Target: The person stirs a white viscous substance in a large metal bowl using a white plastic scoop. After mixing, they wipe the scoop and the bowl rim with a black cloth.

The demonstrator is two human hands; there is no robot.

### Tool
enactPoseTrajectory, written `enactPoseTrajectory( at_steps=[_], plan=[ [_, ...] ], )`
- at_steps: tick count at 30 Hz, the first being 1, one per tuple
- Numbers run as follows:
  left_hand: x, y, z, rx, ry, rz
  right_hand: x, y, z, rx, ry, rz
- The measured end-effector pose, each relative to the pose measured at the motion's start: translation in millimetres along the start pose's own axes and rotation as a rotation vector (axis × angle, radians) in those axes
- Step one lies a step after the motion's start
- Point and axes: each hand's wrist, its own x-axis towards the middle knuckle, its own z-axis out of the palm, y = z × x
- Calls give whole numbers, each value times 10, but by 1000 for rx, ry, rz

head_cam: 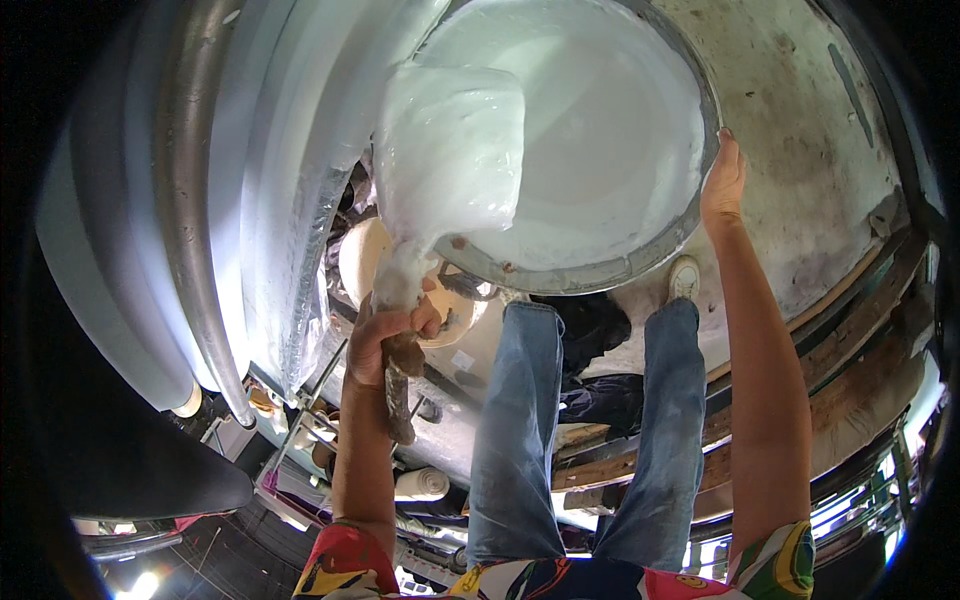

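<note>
My left hand (pixel 382 330) is closed round the handle of a scoop (pixel 450 150). White, glossy, thick paste coats the scoop's broad blade and the upper handle, and the handle's end is brown and crusted. Blade and paste lie over the left side of a large round tub (pixel 570 281), partly hiding its rim. Inside the tub is white paste (pixel 607 127), smeared up the wall. My right hand (pixel 725 180) rests against the outside of the tub's rim on the right, its fingers extended along the edge; how firmly it grips cannot be told.
Long rolls of pale sheeting (pixel 277 150) and a metal pipe (pixel 187 150) stand at left. A cream-coloured bucket (pixel 360 259) is below the scoop. Black plastic (pixel 592 326) lies between my legs. Wooden beams (pixel 862 292) run along the stained floor (pixel 795 150) at right.
</note>
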Motion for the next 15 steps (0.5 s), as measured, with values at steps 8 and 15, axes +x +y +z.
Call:
enactPoseTrajectory(
  at_steps=[8, 15],
  plan=[
    [-106, -300, 84, -251, -32, 18, -56, -53, 16, -34, 60, -12],
    [-137, -702, 430, -654, -44, 81, 9, -12, 10, -9, 33, 26]
  ],
)
